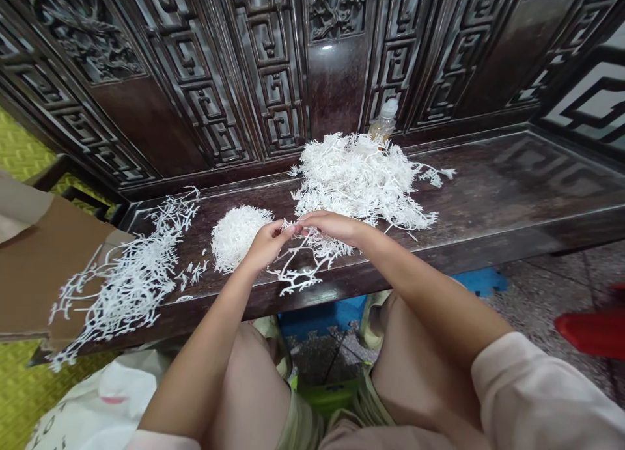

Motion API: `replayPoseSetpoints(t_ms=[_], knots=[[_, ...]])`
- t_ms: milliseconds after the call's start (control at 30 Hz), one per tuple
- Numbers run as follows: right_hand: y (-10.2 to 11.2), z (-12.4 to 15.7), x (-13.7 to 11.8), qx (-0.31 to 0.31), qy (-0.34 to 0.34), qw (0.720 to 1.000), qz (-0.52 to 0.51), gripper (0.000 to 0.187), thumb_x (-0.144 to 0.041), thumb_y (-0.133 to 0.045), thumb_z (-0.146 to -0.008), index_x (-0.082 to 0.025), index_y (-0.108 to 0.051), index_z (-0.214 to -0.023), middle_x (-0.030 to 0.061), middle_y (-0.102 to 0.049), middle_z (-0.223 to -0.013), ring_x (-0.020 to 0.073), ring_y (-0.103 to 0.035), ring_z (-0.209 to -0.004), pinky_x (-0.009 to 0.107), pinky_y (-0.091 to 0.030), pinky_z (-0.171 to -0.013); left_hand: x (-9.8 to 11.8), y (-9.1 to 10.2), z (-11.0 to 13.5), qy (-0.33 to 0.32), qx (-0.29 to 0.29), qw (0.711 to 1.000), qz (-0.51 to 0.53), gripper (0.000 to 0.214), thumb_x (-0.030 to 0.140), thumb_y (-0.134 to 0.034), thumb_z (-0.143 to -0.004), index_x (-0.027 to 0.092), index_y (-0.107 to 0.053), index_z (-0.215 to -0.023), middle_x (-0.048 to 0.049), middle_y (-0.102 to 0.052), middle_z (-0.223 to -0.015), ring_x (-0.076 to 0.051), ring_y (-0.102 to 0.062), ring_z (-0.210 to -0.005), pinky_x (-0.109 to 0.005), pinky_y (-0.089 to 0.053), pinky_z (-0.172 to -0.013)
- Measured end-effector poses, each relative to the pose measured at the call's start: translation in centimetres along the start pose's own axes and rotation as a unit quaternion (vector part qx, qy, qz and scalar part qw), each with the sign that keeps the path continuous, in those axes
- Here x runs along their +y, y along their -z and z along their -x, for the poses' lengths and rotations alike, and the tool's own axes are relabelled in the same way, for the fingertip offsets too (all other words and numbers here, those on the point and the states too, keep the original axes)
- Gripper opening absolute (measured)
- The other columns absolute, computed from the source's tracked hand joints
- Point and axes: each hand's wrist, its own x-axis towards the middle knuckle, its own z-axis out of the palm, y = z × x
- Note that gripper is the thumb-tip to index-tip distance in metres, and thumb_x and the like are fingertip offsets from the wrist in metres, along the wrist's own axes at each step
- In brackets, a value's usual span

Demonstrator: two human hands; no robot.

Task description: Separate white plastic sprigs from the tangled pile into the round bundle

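Both hands meet over the front of a dark wooden bench (488, 202). My left hand (264, 245) and my right hand (333, 226) pinch a white plastic branched sprig (300, 267), whose bare stem hangs toward the bench edge. A big heap of the same white sprigs (359, 176) lies just behind my right hand. A small round pile of tiny white pieces (235, 236) sits left of my left hand. Bare white stems (131, 274) are spread at the bench's left end.
A carved dark wooden backrest (273, 79) rises behind the bench. A plastic bottle (383, 121) stands behind the big heap. A cardboard box (39, 261) is at the left, a white bag (97, 404) below it, a red object (593, 333) at the right.
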Motion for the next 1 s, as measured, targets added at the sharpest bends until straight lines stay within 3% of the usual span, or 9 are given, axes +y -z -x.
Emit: replayPoseSetpoints(t_ms=[133,233,333,467,600,767,933,1000], knots=[[0.0,0.3,-0.2,-0.006,0.011,1.0,0.009,0.017,-0.023,-0.049,-0.071,-0.017,-0.058,-0.084,0.0016,-0.058,-0.088,0.011,-0.048,-0.074,0.023,-0.036,-0.063,-0.1,0.3,-0.2,0.003,0.024,0.999,-0.021,0.033,0.046,-0.045,-0.073,0.016,-0.053,-0.064,0.0016,-0.047,-0.056,-0.011,-0.044,-0.058,-0.023,-0.034,-0.058],[-0.4,0.7,-0.3,0.006,-0.015,0.997,0.074,0.035,-0.023,-0.051,-0.069,-0.02,-0.049,-0.105,0.0015,-0.056,-0.086,0.0115,-0.049,-0.069,0.023,-0.036,-0.059,-0.1,0.5,-0.1,0.016,0.051,0.998,-0.036,0.033,0.046,-0.043,-0.075,0.016,-0.055,-0.066,0.001,-0.046,-0.056,-0.011,-0.042,-0.055,-0.024,-0.033,-0.055],[-0.7,0.9,0.1,0.06,-0.035,0.982,0.177,0.055,-0.026,-0.053,-0.069,-0.02,-0.034,-0.12,0.0036,-0.056,-0.084,0.0132,-0.05,-0.065,0.025,-0.036,-0.058,-0.1,0.5,0.0,0.018,0.058,0.997,-0.037,0.032,0.044,-0.042,-0.075,0.016,-0.059,-0.072,0.0004,-0.047,-0.059,-0.011,-0.044,-0.057,-0.024,-0.034,-0.055],[-0.5,0.5,0.8,0.127,-0.042,0.943,0.305,0.041,-0.033,-0.053,-0.07,-0.017,-0.047,-0.107,0.0085,-0.057,-0.092,0.0174,-0.053,-0.074,0.027,-0.037,-0.063,-0.2,0.5,0.0,0.018,0.053,0.998,-0.001,0.03,0.041,-0.044,-0.074,0.016,-0.06,-0.075,-0.0003,-0.05,-0.062,-0.012,-0.046,-0.062,-0.025,-0.036,-0.061],[0.0,0.1,1.2,0.158,-0.021,0.917,0.366,0.022,-0.033,-0.052,-0.071,-0.018,-0.056,-0.088,0.0081,-0.059,-0.094,0.0202,-0.053,-0.086,0.028,-0.037,-0.07,-0.2,0.6,-0.2,0.034,0.077,0.995,0.056,0.025,0.037,-0.045,-0.072,0.016,-0.058,-0.077,-0.0015,-0.056,-0.071,-0.012,-0.048,-0.065,-0.026,-0.037,-0.067],[-0.1,0.2,1.2,0.166,0.04,0.914,0.368,0.02,-0.032,-0.05,-0.073,-0.019,-0.056,-0.086,0.0064,-0.06,-0.091,0.019,-0.053,-0.083,0.027,-0.035,-0.07,0.0,0.8,0.0,0.065,0.063,0.992,0.085,0.02,0.031,-0.045,-0.069,0.017,-0.057,-0.077,-0.0012,-0.057,-0.077,-0.012,-0.049,-0.068,-0.026,-0.036,-0.068],[-1.0,0.2,1.1,0.19,0.091,0.889,0.407,0.017,-0.03,-0.05,-0.074,-0.019,-0.056,-0.085,0.0054,-0.06,-0.085,0.0179,-0.051,-0.076,0.028,-0.033,-0.068,-0.2,0.5,-0.1,0.058,0.021,0.995,0.078,0.034,0.047,-0.04,-0.074,0.016,-0.055,-0.072,-0.0023,-0.054,-0.073,-0.013,-0.048,-0.068,-0.026,-0.037,-0.066],[-1.2,0.2,1.0,0.18,0.111,0.896,0.39,0.017,-0.031,-0.051,-0.072,-0.018,-0.055,-0.083,0.0049,-0.058,-0.085,0.0171,-0.05,-0.077,0.028,-0.033,-0.069,-0.4,0.4,-0.2,0.045,0.027,0.996,0.072,0.034,0.048,-0.042,-0.074,0.016,-0.053,-0.069,-0.0019,-0.052,-0.07,-0.012,-0.047,-0.067,-0.025,-0.037,-0.066]])
